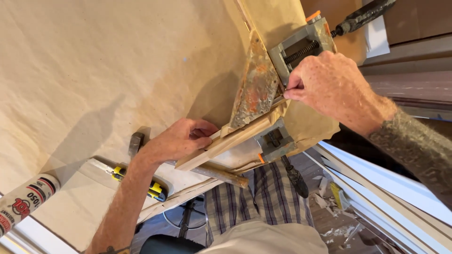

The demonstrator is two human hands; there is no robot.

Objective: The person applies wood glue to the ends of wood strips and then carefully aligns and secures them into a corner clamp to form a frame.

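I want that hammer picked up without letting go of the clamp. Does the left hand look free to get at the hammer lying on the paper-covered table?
Probably not right away: the left hand grips a pale wooden moulding strip, and its forearm lies across the wooden-handled hammer.

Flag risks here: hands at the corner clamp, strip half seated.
Right hand pinches at the clamp joint, fingertips beside the screw; they could get nipped. Left hand steadies the wood strip off the table corner; it may slip. The hammer near the edge could drop.
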